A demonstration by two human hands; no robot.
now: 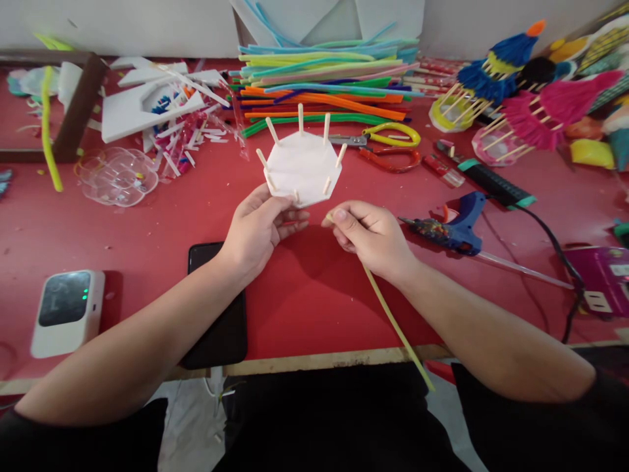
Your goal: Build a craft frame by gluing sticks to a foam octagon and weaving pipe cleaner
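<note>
My left hand [263,226] grips the near left edge of a white foam disc [302,167], thumb at its rim and fingers beneath. Several short wooden sticks [301,119] stand up around the disc's border. Close by on the right, my right hand [371,236] pinches one end of a pale yellow pipe cleaner [388,314] between thumb and forefinger. The rest of that strip hangs down past the table's front edge. A small gap separates the pinched end from the disc. Both hands are above the red table [314,295].
Coloured pipe cleaners [324,72] lie in a pile at the back. Scissors [393,157] with yellow and red handles rest behind the disc. A blue glue gun [452,229] is at right, a black phone [216,328] under my left forearm. Finished stick models [531,124] stand back right.
</note>
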